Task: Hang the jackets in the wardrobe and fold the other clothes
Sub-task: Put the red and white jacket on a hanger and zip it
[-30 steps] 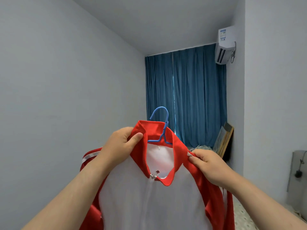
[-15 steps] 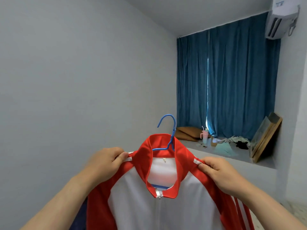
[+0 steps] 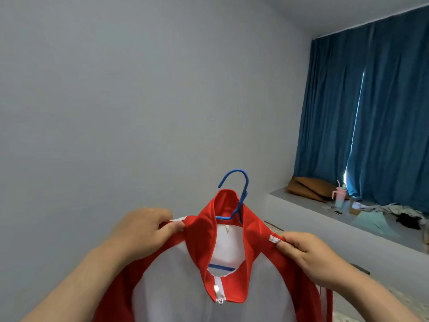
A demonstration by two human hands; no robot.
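Observation:
A red and white zip jacket (image 3: 176, 280) hangs on a blue hanger (image 3: 240, 196) in front of me, held up in the air. The hanger's hook sticks up above the red collar. My left hand (image 3: 144, 231) pinches the jacket's left shoulder, thumb and fingers closed on the fabric. My right hand (image 3: 308, 256) pinches the right shoulder near a small white tag. The zip is closed up to the base of the collar. No wardrobe is in view.
A plain grey wall (image 3: 139, 101) fills the left and centre. At the right, blue curtains (image 3: 371, 112) hang over a raised ledge (image 3: 348, 225) with a brown cushion (image 3: 306, 185), a pink cup (image 3: 340, 196) and a pile of clothes (image 3: 394, 212).
The view has swung left, so the curtains have shifted to the right. My left hand moved from the collar out to the shoulder. The jacket stays held up on its hanger.

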